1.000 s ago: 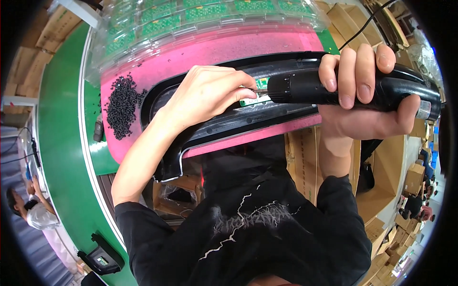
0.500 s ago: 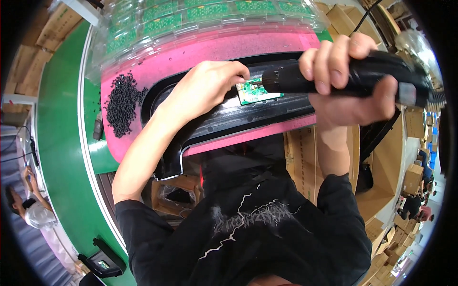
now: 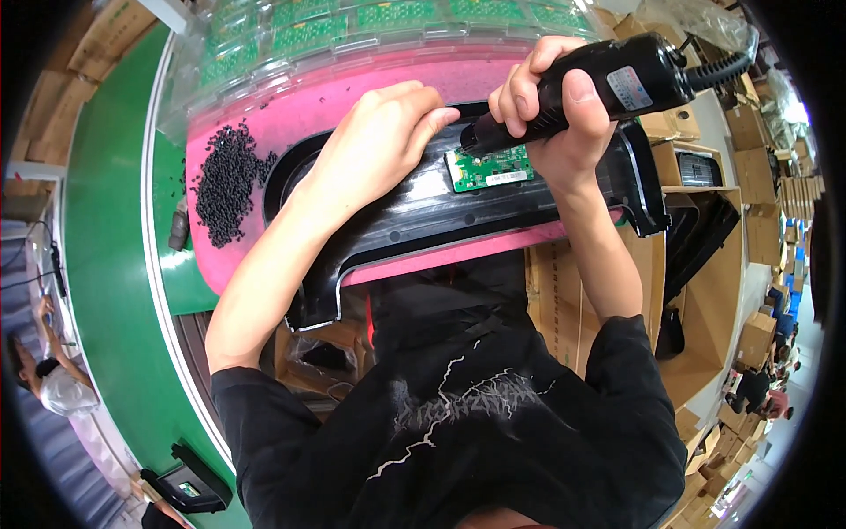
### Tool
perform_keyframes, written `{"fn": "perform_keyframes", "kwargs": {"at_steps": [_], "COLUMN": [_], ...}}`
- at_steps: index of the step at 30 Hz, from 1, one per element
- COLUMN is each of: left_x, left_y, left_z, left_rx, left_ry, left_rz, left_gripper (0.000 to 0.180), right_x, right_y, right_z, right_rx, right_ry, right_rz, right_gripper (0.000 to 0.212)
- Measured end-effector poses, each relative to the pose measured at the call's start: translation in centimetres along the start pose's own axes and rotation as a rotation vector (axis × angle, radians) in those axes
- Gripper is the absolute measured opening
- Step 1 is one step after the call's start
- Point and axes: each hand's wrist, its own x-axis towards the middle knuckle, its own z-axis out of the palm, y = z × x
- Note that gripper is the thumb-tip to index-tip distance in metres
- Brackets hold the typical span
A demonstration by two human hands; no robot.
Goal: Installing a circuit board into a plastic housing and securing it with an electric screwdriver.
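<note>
My right hand (image 3: 564, 115) is wrapped around a black electric screwdriver (image 3: 648, 62), which slants down to the left. Its nose is over the upper edge of a green circuit board (image 3: 483, 174); whether the bit touches anything is hidden. The board lies inside a long black plastic housing (image 3: 397, 216) on a pink mat (image 3: 379, 81). Just left of the board, my left hand (image 3: 379, 137) hovers above the housing, thumb and fingers pinched together. Anything between those fingertips is too small or hidden to make out.
Small black screws (image 3: 225, 189) are heaped on the mat's left side. Clear plastic trays (image 3: 352, 40) of green boards stand at the back. Cardboard boxes (image 3: 709, 291) holding black housings are on the right. Another person (image 3: 66, 383) sits at far left.
My right hand has moved left and the screwdriver has tilted, its rear end rising and its nose shifting left and slightly up. My left hand has shifted slightly, still pinched.
</note>
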Motion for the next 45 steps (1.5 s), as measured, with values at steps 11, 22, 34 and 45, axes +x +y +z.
{"fn": "perform_keyframes", "kwargs": {"at_steps": [11,22,34,45], "left_x": [-0.2,-0.5,0.0,-0.1], "left_y": [-0.8,-0.3,0.4,-0.1], "left_z": [0.5,0.6,-0.1,0.4], "left_rx": [-0.137,-0.038,-0.317,-0.273], "left_ry": [0.006,-0.218,-0.298,-0.213], "left_rz": [-0.070,0.072,0.152,0.128], "left_gripper": [0.014,0.019,0.024,0.015], "right_x": [1.8,-0.6,-1.2,-2.5], "right_y": [0.9,-3.0,-4.4,-3.3], "right_z": [2.0,1.2,0.5,0.7], "right_rx": [-0.240,-0.040,0.092,-0.064], "right_ry": [-0.120,-0.043,-0.202,-0.127], "right_rz": [0.174,-0.013,-0.107,0.091], "right_gripper": [0.013,0.052,0.060,0.043]}}
